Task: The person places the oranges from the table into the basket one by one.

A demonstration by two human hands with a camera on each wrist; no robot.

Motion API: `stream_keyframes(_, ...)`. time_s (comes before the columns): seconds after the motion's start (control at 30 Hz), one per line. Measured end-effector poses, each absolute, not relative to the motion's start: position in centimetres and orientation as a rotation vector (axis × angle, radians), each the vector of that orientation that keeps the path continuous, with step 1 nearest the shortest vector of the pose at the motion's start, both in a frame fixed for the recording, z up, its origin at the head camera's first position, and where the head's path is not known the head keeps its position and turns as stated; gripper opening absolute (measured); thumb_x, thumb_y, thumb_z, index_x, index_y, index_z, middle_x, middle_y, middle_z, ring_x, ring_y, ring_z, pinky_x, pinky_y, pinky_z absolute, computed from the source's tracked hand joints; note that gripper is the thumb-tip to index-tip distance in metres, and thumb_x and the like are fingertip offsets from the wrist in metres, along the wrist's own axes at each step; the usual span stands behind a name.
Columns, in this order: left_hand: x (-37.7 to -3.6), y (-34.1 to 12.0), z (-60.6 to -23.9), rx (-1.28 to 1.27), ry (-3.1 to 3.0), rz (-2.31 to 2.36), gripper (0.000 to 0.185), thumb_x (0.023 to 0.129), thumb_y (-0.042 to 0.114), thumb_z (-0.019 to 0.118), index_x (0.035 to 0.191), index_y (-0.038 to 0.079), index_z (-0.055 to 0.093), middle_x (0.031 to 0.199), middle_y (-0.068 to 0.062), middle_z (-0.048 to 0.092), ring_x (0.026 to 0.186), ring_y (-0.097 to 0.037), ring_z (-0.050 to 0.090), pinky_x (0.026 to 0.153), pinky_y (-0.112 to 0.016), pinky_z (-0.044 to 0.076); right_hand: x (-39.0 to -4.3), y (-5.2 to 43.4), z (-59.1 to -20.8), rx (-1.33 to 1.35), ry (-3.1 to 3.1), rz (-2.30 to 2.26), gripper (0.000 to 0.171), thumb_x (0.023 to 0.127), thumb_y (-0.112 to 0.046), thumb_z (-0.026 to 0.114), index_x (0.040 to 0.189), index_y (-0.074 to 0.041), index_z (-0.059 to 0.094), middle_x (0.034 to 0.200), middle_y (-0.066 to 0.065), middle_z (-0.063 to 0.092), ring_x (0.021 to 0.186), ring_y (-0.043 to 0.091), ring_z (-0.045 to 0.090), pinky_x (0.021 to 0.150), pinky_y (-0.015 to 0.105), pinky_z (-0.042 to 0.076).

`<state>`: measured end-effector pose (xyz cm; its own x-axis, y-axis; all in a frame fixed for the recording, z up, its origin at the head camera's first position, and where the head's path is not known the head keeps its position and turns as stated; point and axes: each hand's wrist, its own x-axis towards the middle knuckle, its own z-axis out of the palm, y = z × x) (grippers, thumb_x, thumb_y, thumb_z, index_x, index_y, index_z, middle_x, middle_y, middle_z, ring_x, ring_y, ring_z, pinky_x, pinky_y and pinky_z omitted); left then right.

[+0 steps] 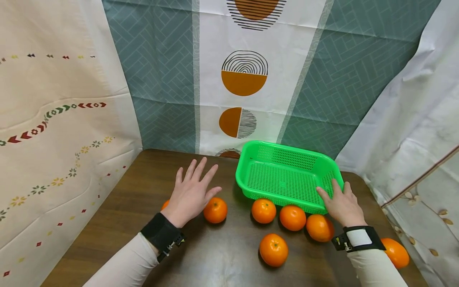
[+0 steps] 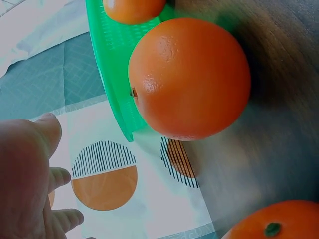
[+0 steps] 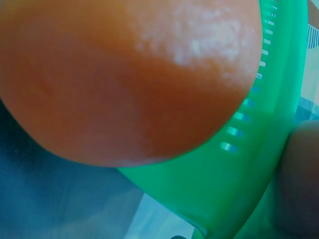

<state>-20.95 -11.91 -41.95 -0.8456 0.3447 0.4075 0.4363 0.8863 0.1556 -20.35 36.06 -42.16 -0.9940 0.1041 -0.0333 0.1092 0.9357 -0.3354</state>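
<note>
A makeshift home-style recording corner: beyond both hands, a dark brown wooden table [image 1: 222, 259] is hemmed in by 3 hung fabric sheets, a teal-and-white patterned cloth with orange half-circles [image 1: 244, 79] straight ahead, pale printed sheets on either side.

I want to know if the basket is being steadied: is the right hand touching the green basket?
Touching. The head view shows the right hand with its fingers lying on the near right rim of the green basket.
</note>
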Motion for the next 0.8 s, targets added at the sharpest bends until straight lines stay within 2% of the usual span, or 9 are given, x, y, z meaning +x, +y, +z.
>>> stream_keyframes(0.8,-21.37,-12.10,-42.70,-0.579,-2.691,-0.343,0.070,0.108,0.055,0.068,0.167,0.020,0.051,0.176,-0.020,0.035,0.162,-0.050,0.030,0.123,-0.079,0.025,-20.63,35.97,-42.74,0.176,3.079,-0.575,0.100,0.114,-0.069,0.032,0.167,0.014,0.018,0.166,0.054,-0.002,0.144,0.080,0.016,0.109,0.089,0.030)
